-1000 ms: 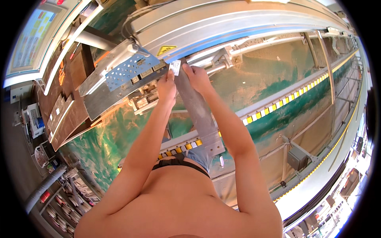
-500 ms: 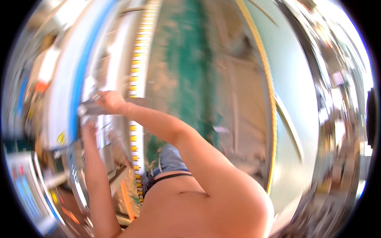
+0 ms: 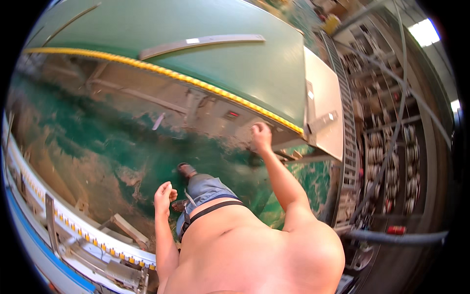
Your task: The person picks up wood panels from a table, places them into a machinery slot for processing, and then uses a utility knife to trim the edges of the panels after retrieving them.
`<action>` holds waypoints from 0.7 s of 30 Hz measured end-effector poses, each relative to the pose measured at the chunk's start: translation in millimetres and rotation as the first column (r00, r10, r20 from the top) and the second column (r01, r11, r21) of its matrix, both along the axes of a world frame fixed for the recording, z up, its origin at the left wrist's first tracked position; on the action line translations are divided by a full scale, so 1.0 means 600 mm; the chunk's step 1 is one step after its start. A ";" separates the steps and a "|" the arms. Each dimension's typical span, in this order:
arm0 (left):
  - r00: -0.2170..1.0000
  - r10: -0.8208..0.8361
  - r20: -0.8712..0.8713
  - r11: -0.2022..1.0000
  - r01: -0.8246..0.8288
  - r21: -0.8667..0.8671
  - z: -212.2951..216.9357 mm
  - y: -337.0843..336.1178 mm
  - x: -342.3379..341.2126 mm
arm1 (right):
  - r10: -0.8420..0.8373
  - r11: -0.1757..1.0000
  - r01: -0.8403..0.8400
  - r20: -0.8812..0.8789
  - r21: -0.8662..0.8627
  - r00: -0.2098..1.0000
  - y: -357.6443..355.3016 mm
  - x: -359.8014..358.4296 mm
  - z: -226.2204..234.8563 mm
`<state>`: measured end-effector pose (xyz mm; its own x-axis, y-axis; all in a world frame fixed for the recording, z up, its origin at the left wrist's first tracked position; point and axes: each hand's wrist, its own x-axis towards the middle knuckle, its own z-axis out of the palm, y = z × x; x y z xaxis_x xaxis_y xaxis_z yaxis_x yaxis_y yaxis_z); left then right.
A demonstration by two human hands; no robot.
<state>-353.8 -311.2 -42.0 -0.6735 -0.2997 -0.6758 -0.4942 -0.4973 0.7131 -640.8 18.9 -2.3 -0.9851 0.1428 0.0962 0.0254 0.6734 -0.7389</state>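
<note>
My left hand (image 3: 165, 197) hangs beside my hip with its fingers curled in and nothing showing in it. My right hand (image 3: 261, 134) is raised ahead of me, just short of the yellow-edged green tabletop (image 3: 274, 73), loosely closed and apparently holding nothing. A long grey flat strip (image 3: 215, 42) with a white label lies on that tabletop. Close to the table's right corner are a short grey piece (image 3: 323, 121) and a second narrow strip (image 3: 310, 93), each bearing a white label.
At lower left runs a conveyor with a yellow-and-white edge (image 3: 88, 237) and blue side. Shelves of stacked reels (image 3: 391, 161) stand at right, behind a dark roller track (image 3: 348, 127). A pale scrap (image 3: 158, 121) lies on the worn green floor (image 3: 122, 152).
My view has swung right, from the blue-sided machine to the green table. The grey flat bar that my right hand gripped is no longer in it. Both hands have come away from the machine.
</note>
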 end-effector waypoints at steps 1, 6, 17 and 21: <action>0.999 -0.042 0.017 0.999 0.043 -0.010 -0.004 -0.003 0.008 | -0.125 0.991 0.127 -0.050 0.051 0.991 0.041 -0.008 0.021; 0.970 -0.020 0.241 0.999 0.030 -0.041 -0.075 0.027 0.000 | -0.592 0.786 0.592 -0.059 0.180 0.804 0.407 -0.133 -0.014; 0.871 -0.085 0.484 0.961 0.200 -0.191 -0.012 0.216 -0.132 | -0.857 0.510 0.775 0.137 0.373 0.497 0.592 -0.267 -0.065; 0.847 -0.358 0.392 0.843 0.474 -0.253 -0.022 0.298 -0.208 | -0.591 0.797 0.587 -0.018 0.141 0.807 0.543 -0.166 -0.064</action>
